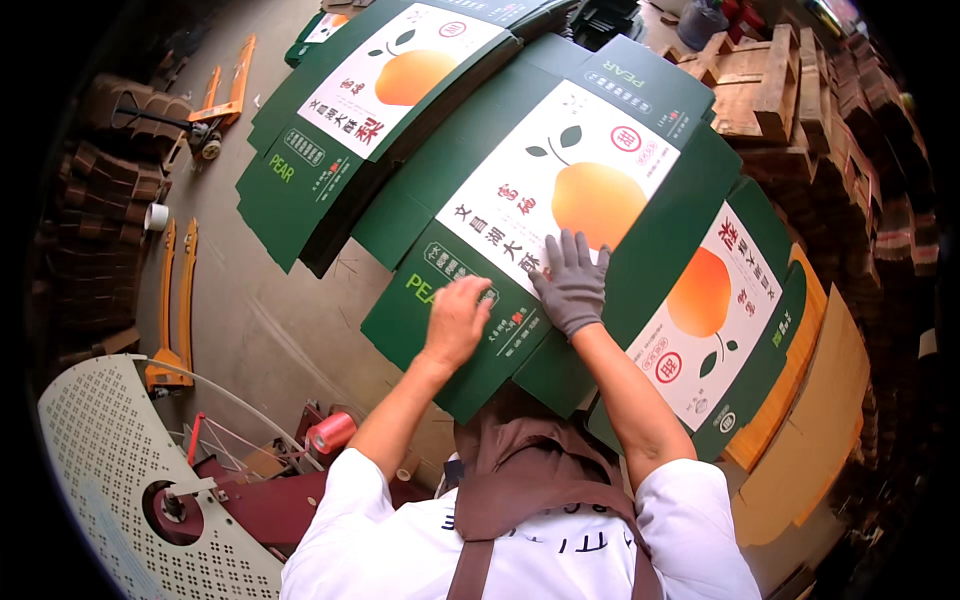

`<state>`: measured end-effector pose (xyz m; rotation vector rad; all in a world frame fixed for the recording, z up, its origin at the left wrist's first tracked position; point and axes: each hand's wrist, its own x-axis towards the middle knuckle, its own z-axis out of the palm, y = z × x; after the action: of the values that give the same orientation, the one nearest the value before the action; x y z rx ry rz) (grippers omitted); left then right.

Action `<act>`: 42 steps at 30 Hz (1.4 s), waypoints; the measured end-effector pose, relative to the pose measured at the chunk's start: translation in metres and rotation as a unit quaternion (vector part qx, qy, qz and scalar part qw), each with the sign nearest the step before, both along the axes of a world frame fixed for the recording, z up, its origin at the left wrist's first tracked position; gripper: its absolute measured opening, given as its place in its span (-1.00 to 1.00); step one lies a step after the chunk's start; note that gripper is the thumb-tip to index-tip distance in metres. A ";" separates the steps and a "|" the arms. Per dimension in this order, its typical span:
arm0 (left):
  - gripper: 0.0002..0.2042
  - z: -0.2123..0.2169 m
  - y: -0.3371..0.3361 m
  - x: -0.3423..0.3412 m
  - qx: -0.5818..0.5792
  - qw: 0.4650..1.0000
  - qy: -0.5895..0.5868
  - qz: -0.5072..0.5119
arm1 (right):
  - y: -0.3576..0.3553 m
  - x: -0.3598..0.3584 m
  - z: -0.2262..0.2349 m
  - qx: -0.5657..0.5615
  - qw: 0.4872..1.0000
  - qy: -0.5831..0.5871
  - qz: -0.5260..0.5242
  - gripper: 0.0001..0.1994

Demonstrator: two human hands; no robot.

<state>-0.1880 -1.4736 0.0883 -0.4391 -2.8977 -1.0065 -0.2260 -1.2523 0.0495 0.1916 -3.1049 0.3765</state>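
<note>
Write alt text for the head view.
Both hands press on a flat green fruit box: bare left hand, grey-gloved right hand. More flat boxes lie around on the floor.

We see three flattened green cartons with white panels bearing orange pears: one central (560, 200), one upper left (385, 85), one right (715, 310).

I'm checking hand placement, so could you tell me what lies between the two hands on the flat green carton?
In the head view, only the carton's own printed surface shows between the bare left hand and gloved right hand; nothing else lies there.
</note>
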 end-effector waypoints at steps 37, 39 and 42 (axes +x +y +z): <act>-0.46 0.154 -0.002 0.136 -0.151 0.965 0.000 -0.216 | 0.013 0.038 0.096 -0.801 0.535 -0.073 -0.260 -0.66; -0.46 0.147 0.034 0.143 -0.133 0.961 0.015 -0.244 | 0.068 0.073 0.091 -0.805 0.530 -0.083 -0.255 -0.65; -0.47 0.118 0.104 0.151 -0.104 0.959 0.021 -0.264 | 0.150 0.121 0.058 -0.790 0.547 -0.036 -0.275 -0.64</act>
<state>-0.0372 -1.3697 0.2058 -1.2798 -2.9161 -0.7069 -0.1048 -1.1027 0.1071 -0.7512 -1.4143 2.5920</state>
